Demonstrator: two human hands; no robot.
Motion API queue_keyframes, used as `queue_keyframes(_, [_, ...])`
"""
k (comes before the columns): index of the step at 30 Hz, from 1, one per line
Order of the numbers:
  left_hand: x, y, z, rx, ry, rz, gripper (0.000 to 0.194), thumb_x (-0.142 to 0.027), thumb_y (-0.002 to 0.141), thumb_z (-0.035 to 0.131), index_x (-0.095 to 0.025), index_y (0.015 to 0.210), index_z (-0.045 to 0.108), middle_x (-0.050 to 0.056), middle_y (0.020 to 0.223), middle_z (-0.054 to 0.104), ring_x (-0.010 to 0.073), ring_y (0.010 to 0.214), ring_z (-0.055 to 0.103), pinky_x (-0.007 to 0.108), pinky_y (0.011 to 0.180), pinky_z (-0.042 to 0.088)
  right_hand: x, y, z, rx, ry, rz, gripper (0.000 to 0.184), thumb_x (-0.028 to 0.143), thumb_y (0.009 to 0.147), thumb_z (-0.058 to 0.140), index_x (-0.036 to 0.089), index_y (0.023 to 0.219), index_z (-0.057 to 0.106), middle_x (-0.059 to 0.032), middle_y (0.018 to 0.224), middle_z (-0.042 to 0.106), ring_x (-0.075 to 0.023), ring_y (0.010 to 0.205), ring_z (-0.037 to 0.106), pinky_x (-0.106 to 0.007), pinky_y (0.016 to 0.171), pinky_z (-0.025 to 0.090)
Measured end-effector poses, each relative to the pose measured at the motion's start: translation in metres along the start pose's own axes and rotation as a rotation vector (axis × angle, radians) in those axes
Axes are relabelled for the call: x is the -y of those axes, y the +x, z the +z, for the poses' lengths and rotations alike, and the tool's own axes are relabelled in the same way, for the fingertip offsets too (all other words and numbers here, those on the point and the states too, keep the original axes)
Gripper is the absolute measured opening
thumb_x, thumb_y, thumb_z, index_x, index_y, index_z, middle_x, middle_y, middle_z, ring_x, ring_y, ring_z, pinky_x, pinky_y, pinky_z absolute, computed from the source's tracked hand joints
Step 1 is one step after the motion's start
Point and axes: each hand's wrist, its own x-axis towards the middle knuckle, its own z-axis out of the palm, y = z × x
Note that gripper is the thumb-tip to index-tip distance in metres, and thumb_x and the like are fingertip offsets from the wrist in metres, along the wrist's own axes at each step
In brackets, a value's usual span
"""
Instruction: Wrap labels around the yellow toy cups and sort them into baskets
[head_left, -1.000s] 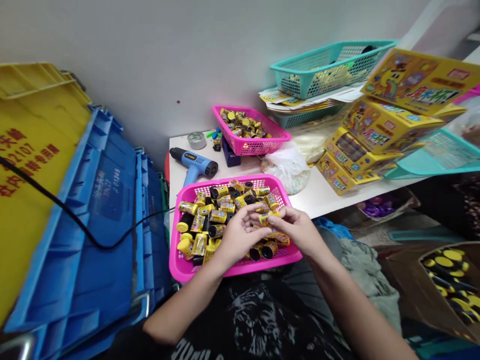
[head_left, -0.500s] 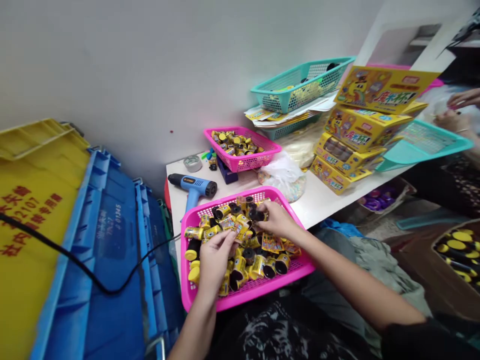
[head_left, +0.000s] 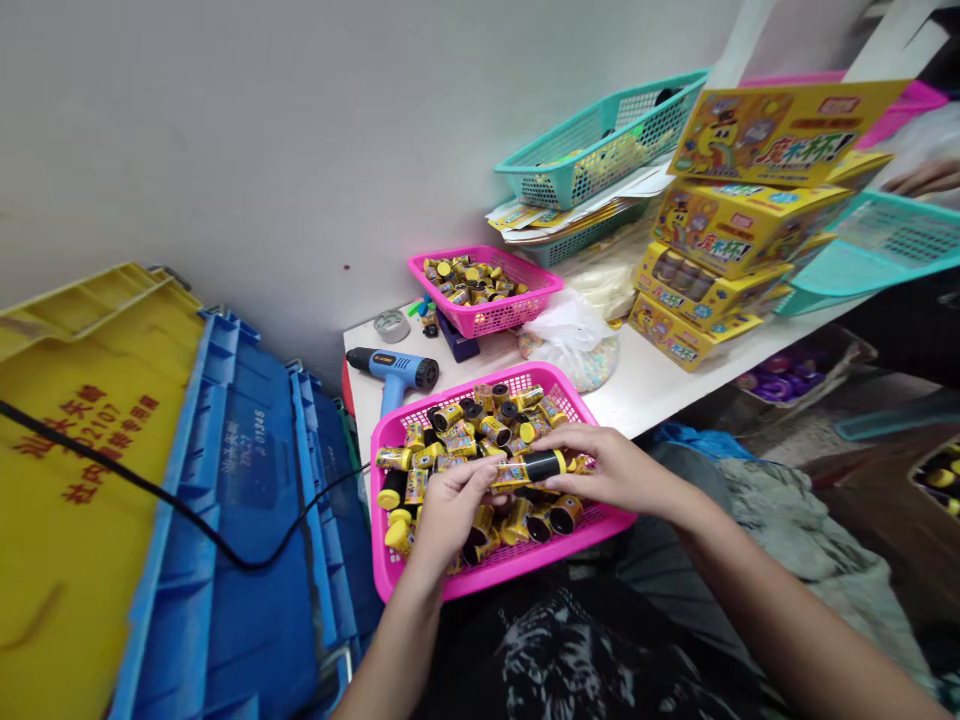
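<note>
Yellow-labelled cylinder (head_left: 517, 472) with a black end sits nearly level above the pink plastic basket (head_left: 504, 584), its long axis running sideways and the black end pointing right. The right hand (head_left: 611, 470) grips that black end with its fingers closed, while the left hand (head_left: 450, 510) pinches the labelled end, just over a heap of similar cylinders (head_left: 480, 430).
</note>
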Motion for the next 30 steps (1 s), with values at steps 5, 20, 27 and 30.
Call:
queue_keyframes(5, [-0.007, -0.004, 0.011, 0.081, -0.03, -0.03, 0.038, -0.041, 0.07, 0.075, -0.021, 0.102, 0.074, 0.008, 0.105, 0.073, 0.0198, 0.083, 0.069, 0.03, 0.068, 0.059, 0.005, -0.003, 0.006, -0.031, 0.006, -0.038, 0.037, 0.03, 0.072, 0.075, 0.023, 0.108, 0.067, -0.0073, 0.099, 0.068, -0.0225, 0.09, 0.062, -0.038, 0.081, 0.05])
queue_keyframes(20, [-0.006, -0.01, 0.031, 0.143, -0.132, 0.056, 0.032, -0.024, 0.059, 0.084, -0.02, 0.089, 0.075, 0.007, 0.103, 0.073, 0.0226, 0.1, 0.064, 0.032, 0.086, 0.052, 0.0, -0.008, 0.047, -0.038, 1.033, 0.234, 0.05, 0.061, 0.07, 0.069, 0.021, 0.099, 0.064, -0.0058, 0.104, 0.058, -0.0196, 0.095, 0.056, -0.03, 0.08, 0.047])
queue_keyframes(27, [-0.002, -0.014, 0.033, 0.119, -0.182, 0.001, 0.032, -0.025, 0.058, 0.085, -0.021, 0.089, 0.076, 0.005, 0.104, 0.073, 0.0188, 0.088, 0.067, 0.028, 0.076, 0.054, -0.005, -0.004, 0.051, -0.09, 0.889, 0.143, 0.047, 0.064, 0.068, 0.068, 0.02, 0.082, 0.058, -0.0022, 0.091, 0.051, -0.0168, 0.085, 0.051, -0.029, 0.077, 0.046])
queue_keyframes(30, [0.001, -0.015, 0.032, 0.155, -0.26, -0.04, 0.031, -0.025, 0.061, 0.083, -0.022, 0.09, 0.074, 0.002, 0.092, 0.073, 0.0122, 0.068, 0.065, 0.023, 0.062, 0.054, -0.004, -0.002, 0.05, -0.073, 0.889, 0.148, 0.048, 0.064, 0.067, 0.069, 0.021, 0.084, 0.056, -0.0014, 0.09, 0.051, -0.0157, 0.081, 0.052, -0.028, 0.071, 0.046])
